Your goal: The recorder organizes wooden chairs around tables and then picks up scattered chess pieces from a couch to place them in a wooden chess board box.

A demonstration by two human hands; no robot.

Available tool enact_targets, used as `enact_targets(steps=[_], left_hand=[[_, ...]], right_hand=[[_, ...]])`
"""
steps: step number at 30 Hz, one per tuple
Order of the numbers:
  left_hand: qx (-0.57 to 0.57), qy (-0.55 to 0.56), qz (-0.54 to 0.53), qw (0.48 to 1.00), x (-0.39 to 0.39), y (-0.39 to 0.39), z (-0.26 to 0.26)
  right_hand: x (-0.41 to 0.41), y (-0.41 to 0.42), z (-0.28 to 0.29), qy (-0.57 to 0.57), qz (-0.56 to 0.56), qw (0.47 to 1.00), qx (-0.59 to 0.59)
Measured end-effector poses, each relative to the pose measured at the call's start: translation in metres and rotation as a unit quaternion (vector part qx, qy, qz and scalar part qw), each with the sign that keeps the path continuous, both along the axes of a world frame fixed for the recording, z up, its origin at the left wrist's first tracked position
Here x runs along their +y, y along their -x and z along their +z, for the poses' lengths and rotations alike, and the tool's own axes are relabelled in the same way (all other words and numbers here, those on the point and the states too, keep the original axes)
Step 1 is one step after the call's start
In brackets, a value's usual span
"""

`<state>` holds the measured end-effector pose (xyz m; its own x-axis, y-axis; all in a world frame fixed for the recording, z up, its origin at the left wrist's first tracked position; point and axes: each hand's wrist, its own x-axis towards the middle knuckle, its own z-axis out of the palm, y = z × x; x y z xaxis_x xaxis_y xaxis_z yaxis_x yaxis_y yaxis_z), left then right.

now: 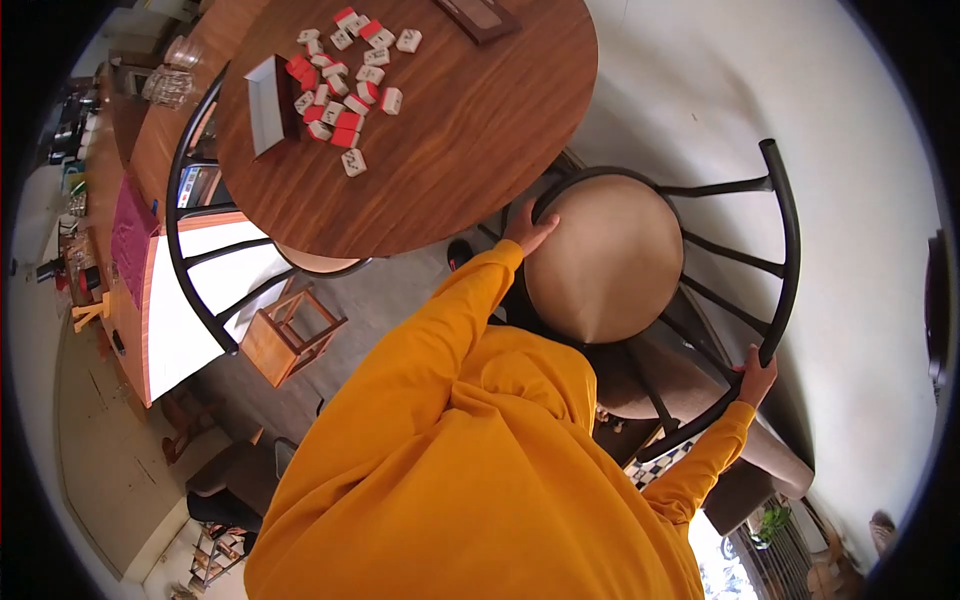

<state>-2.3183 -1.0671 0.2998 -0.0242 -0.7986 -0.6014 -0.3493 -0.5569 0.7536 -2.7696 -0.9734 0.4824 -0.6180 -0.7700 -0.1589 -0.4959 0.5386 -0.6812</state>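
A chair with a round tan seat [606,259] and a curved black metal backrest [791,255] stands in front of me, beside the round wooden table [450,165]. My left hand [531,229] rests on the seat's near-table rim, thumb on top and fingers partly hidden below the edge. My right hand [757,376] is closed around the backrest tube. On the table lie many loose red-and-white tiles [347,120], scattered next to an upright open box [270,106]. A dark brown tray or lid [478,16] lies at the table's far edge.
A white wall [840,225] runs along the right. Another black metal chair [174,210] stands left of the table, with a small wooden stool [274,345] near it. Glasses [169,86] stand on a wooden counter at the far left. A brown sofa [750,457] is behind the chair.
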Motion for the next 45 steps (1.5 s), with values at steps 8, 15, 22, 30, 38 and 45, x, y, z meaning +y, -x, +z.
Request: enact_targets(steps=[8, 15, 22, 30, 38, 45], left_hand=[[0.014, -0.002, 0.025, 1.000, -0.015, 0.000, 0.019], [0.004, -0.007, 0.000, 1.000, -0.024, 0.011, 0.020], [0.009, 0.048, -0.031, 0.998, -0.034, 0.006, 0.006], [0.001, 0.005, -0.027, 1.000, -0.027, -0.001, 0.007], [-0.002, 0.005, -0.024, 1.000, -0.015, -0.015, -0.002], [-0.005, -0.002, -0.040, 0.999, -0.012, -0.040, -0.029]], right_hand=[[0.010, 0.003, -0.014, -0.003, -0.018, 1.000, -0.007], [0.025, 0.015, -0.021, -0.005, -0.058, 0.998, 0.005], [0.025, 0.012, -0.029, 0.001, -0.075, 0.997, 0.007], [0.016, -0.002, -0.020, -0.001, -0.059, 0.998, 0.010], [0.013, -0.023, -0.010, 0.003, -0.076, 0.997, -0.011], [-0.005, -0.043, 0.002, 0.019, -0.042, 0.999, 0.020]])
